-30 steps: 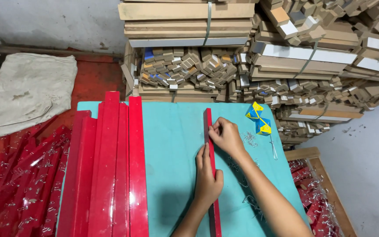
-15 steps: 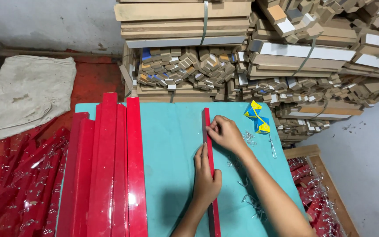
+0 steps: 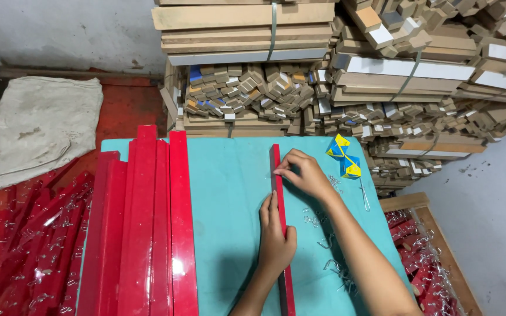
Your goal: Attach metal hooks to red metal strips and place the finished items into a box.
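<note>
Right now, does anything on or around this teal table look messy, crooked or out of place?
Mostly tidy. The red strip under the left hand and right hand lies straight on the teal table. Small metal hooks are scattered loose to its right, and the cut wood blocks behind are jumbled, not stacked.

Two small yellow-and-blue boxes (image 3: 344, 157) lie at the turquoise table's (image 3: 229, 175) far right edge.

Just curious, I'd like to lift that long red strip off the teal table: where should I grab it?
Grip the red strip near mid-length, pinching its two long sides from above. It lies flat and narrow on the teal table, so the ends would sag or tip.
</note>
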